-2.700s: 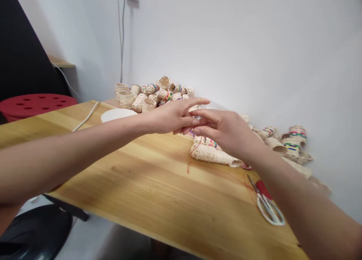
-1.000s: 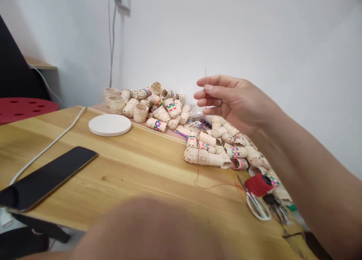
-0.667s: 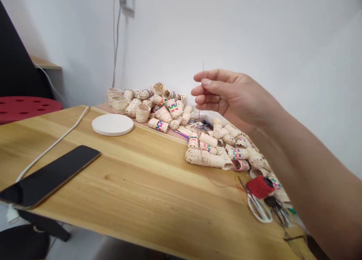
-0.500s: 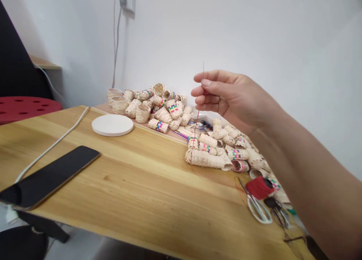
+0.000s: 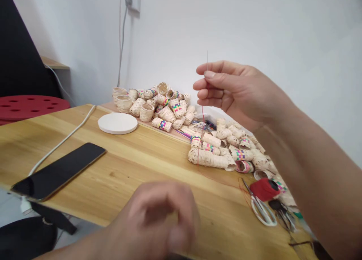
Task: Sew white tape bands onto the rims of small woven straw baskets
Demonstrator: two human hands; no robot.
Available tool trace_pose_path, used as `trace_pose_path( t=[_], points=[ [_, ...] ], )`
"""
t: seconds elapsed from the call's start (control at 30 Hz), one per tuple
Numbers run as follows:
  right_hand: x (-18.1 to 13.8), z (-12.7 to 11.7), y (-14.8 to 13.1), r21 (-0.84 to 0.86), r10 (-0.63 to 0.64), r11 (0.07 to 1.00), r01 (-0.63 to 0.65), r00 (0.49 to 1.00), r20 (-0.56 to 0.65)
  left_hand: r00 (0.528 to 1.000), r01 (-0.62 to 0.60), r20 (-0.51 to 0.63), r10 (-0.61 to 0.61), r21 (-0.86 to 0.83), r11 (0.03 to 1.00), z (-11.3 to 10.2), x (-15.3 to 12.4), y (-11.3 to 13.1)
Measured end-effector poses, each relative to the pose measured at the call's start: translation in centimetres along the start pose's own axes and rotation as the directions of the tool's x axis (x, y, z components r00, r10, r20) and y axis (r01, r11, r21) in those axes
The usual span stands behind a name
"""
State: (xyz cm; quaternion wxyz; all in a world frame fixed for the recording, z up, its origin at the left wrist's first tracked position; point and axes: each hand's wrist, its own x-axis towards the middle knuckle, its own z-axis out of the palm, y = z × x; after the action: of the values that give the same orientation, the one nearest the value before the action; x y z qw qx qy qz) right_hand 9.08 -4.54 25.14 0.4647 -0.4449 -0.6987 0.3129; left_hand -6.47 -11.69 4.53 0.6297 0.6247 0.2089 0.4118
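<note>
My right hand (image 5: 234, 86) is raised against the wall, its thumb and index finger closed on a thin upright needle (image 5: 207, 58). From it a red thread (image 5: 203, 118) hangs down past the small woven cylinders and trails over the table toward the red thread spool (image 5: 264, 189). My left hand (image 5: 161, 218) is low in front, over the table's near edge. Its fingers are curled and smeared by motion, so I cannot make out whether anything is in them. White-handled scissors (image 5: 261, 211) lie beside the spool.
Many woven cylinders, some with coloured bands (image 5: 161, 124), are heaped along the wall. A round white disc (image 5: 117, 123) and a black phone (image 5: 60, 170) with a white cable (image 5: 63, 139) lie on the wooden table (image 5: 110, 184). Keys (image 5: 283, 214) lie at the right; a red stool (image 5: 34, 104) stands left.
My left hand has come into view from below. My right hand has risen slightly with the needle. The whole view has shifted a little to the left.
</note>
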Motion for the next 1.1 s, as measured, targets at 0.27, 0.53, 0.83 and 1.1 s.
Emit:
trace_pose_path(
  t=[0.27,0.53,0.83,1.1],
  points=[
    [0.1,0.5,0.0,-0.041,-0.056,0.998,0.056,0.998,-0.01,0.951,0.301,-0.062,-0.303,-0.043,0.953,0.2,11.3,-7.1],
    [0.7,0.7,1.2,0.041,-0.051,0.998,0.05,0.998,0.02,0.956,0.282,0.101,-0.274,-0.07,0.957,3.8,15.1,-9.1],
    [1.2,-2.1,7.7,0.348,0.089,0.934,-0.077,0.996,-0.02,0.939,0.343,0.026,-0.342,-0.011,0.939,1.9,14.9,-8.9],
    [1.3,-0.8,5.5,0.284,-0.004,0.958,-0.028,0.994,0.111,0.919,0.284,-0.292,-0.265,0.026,0.958,2.0,14.6,-7.6]
  ],
)
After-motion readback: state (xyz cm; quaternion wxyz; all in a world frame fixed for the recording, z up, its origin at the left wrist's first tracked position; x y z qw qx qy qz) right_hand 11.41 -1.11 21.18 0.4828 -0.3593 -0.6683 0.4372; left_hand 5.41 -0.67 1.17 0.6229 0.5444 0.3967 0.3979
